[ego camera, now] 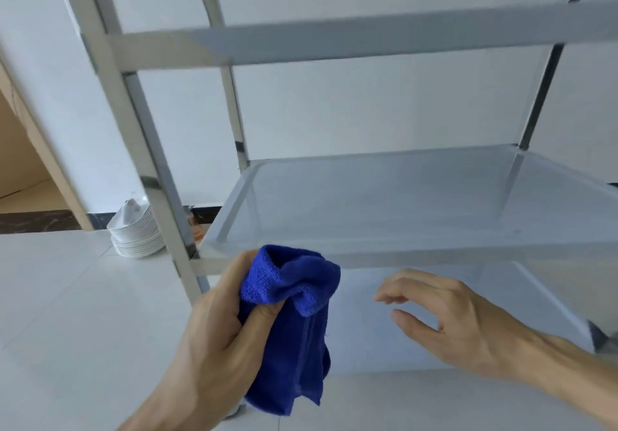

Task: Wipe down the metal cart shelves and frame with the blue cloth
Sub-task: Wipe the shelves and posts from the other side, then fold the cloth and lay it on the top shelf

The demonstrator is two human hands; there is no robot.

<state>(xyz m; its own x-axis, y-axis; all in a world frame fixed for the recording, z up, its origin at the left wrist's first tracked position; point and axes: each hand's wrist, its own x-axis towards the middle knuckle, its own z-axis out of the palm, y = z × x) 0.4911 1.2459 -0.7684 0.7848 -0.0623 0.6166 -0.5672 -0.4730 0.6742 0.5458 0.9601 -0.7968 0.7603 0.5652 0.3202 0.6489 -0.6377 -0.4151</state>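
The metal cart (418, 203) shows bare shelves. Left hand (214, 340) grips the blue cloth (291, 317) bunched, near the middle shelf's near edge. Right hand (461, 317) hovers just right, fingers loosely spread, holding nothing.

The left hand (214, 340) grips the blue cloth (294, 323) before the metal cart's middle shelf (401, 203); the right hand (451, 320) hovers beside it, loosely curled.

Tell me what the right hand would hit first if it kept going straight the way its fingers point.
The right hand points left, toward the blue cloth bunched in the left hand. It would probably meet the cloth first, though depth is hard to judge.
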